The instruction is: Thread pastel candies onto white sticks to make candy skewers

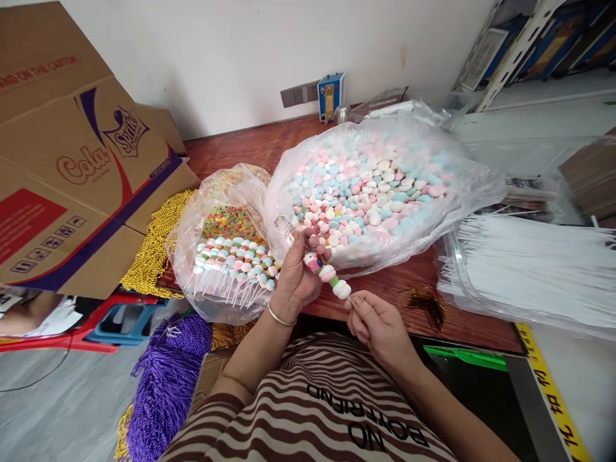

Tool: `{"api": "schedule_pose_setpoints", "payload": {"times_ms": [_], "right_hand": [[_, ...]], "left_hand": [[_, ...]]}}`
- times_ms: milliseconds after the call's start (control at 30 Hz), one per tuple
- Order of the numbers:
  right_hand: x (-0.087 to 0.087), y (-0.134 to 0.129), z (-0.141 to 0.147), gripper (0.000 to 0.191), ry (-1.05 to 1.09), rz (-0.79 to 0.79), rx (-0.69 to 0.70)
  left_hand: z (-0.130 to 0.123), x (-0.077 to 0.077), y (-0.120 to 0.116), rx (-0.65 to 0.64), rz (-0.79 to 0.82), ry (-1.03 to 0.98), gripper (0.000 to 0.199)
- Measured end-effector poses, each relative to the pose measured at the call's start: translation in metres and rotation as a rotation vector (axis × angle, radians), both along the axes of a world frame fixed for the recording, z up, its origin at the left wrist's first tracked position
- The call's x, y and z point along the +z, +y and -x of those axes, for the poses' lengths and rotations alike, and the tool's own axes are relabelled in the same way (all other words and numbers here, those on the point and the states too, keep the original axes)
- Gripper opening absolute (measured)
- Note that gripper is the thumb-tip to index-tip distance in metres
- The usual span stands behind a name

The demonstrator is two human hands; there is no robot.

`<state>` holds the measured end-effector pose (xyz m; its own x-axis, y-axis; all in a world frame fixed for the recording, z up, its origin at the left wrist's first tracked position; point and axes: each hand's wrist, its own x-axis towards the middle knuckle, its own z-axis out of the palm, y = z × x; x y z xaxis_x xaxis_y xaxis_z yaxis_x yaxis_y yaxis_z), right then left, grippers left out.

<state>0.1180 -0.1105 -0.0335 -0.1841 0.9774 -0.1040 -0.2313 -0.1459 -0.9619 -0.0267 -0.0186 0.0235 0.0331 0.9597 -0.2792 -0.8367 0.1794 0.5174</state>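
Note:
A candy skewer (328,274) with white, pink and green pieces slants between my two hands. My left hand (299,273) has its fingers wrapped round the upper end, by a pink and white piece. My right hand (373,319) pinches the stick just below the lowest white piece. Beyond them lies a large clear bag (433,221) full of pink, white and blue candies (366,186). To the left, finished-looking skewers (235,263) with white sticks rest in rows on a smaller bag (187,256), which also holds small colourful rings (231,221).
White sticks (534,263) lie in a plastic bag at the right, with gold ties (426,305) beside them. An open carton (62,154) stands at the left, near gold bead strings (163,237) and purple ones (168,385). A blue box (331,96) stands against the wall.

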Motion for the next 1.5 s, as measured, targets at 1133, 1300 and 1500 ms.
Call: {"api": "schedule_pose_setpoints", "payload": {"times_ms": [1133, 1300, 1500], "right_hand": [[-0.018, 0.017, -0.008, 0.010, -1.080, -1.190, -0.376], [-0.013, 0.015, -0.003, 0.014, -0.603, -0.681, -0.218], [-0.002, 0.013, 0.006, 0.030, 0.443, 0.249, 0.137]], "left_hand": [[-0.019, -0.012, -0.016, -0.075, 0.016, 0.056, 0.029], [-0.024, -0.014, -0.018, -0.068, -0.002, 0.062, 0.029], [-0.018, -0.029, -0.018, -0.224, -0.071, 0.016, 0.033]]}}
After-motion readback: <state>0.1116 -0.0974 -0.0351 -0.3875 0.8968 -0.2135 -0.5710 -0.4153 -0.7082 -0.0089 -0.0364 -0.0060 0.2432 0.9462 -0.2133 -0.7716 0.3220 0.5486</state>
